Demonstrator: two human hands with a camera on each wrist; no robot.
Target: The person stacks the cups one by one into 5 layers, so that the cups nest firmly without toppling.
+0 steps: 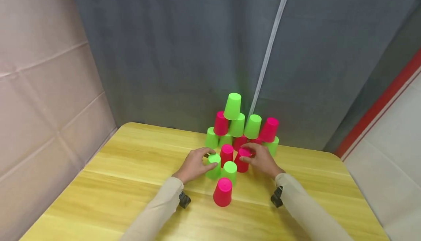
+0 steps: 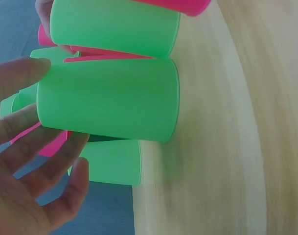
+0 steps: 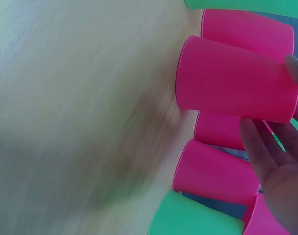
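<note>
on the wooden table [image 1: 131, 168], the left hand [image 1: 194, 165] curls its fingers round a green cup [image 1: 214, 166] and the right hand [image 1: 261, 158] round a pink cup [image 1: 242, 160], both upturned before a cup pyramid [image 1: 241, 125]; light, slippery plastic, probably best gripped at the sides.

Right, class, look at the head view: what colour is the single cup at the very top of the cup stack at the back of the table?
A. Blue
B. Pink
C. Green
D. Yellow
C: the top cup is green, sitting upside down above the pink and green cups of the stack, beyond both hands.
</note>
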